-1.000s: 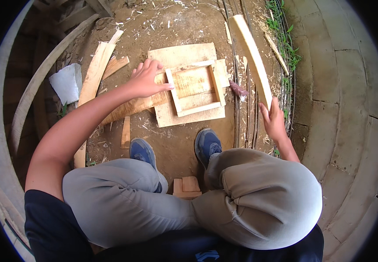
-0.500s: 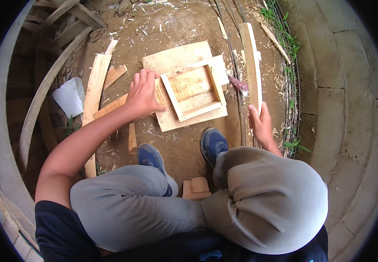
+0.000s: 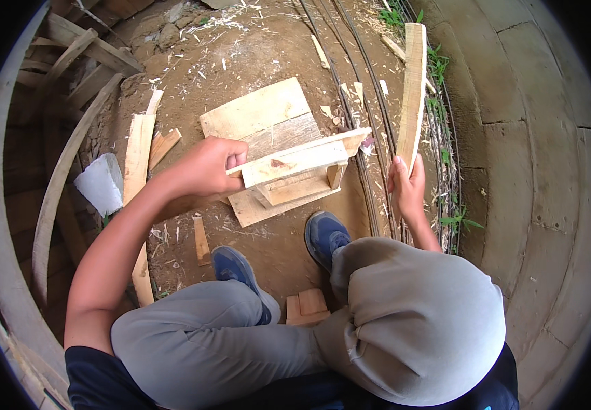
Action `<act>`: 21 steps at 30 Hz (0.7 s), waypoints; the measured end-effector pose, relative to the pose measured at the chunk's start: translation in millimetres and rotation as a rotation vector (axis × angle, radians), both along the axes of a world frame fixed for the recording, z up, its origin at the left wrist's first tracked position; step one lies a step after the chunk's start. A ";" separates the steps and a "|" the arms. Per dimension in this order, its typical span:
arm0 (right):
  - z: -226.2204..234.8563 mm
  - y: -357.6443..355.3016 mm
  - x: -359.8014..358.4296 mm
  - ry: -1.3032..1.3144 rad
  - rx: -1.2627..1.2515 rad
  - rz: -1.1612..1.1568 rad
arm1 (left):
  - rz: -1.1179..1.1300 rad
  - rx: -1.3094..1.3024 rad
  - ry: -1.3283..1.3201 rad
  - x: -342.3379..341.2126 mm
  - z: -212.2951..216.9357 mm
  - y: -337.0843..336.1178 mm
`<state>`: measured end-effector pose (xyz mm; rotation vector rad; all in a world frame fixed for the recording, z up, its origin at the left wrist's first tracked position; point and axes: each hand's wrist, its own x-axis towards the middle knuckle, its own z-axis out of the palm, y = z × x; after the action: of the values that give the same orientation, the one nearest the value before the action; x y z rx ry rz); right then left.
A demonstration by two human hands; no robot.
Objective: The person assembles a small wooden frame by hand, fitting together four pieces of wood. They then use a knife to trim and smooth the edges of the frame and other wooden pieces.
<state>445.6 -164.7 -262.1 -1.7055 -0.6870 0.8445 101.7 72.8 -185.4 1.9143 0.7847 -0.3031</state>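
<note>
My left hand (image 3: pixel 207 167) grips the left side of a small square wooden frame (image 3: pixel 299 167) and holds it tilted up on edge above a flat wooden board (image 3: pixel 254 113) on the dirt. My right hand (image 3: pixel 406 184) is closed around the lower end of a long pale wooden slat (image 3: pixel 413 89), which points away from me along the ground at the right. The frame's right corner reaches close to the slat.
Thin metal rods (image 3: pixel 357 137) run along the dirt beside the slat. Loose planks (image 3: pixel 138 157) and a pale grey block (image 3: pixel 101 183) lie at the left. Small wood blocks (image 3: pixel 306 306) sit between my blue shoes (image 3: pixel 326 236). A curved concrete wall (image 3: pixel 534 137) rises on the right.
My left hand has lifted the wooden frame off the board and tipped it on edge. My right hand has closed on the slat's end and raised it.
</note>
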 end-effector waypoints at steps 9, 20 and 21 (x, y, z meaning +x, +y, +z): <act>-6.8 -6.4 4.4 0.035 0.021 -0.049 | 0.030 0.154 -0.056 4.9 14.6 2.2; -5.3 -11.1 1.6 0.027 -0.028 0.030 | -0.116 0.316 -0.213 8.3 19.8 -1.8; -5.7 -12.3 2.0 0.024 -0.034 0.039 | -0.120 0.316 -0.185 9.5 22.8 -1.8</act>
<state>447.6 -177.0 -267.9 -1.7148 -0.6952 0.9070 111.2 71.0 -162.6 2.2548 0.6225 -0.0741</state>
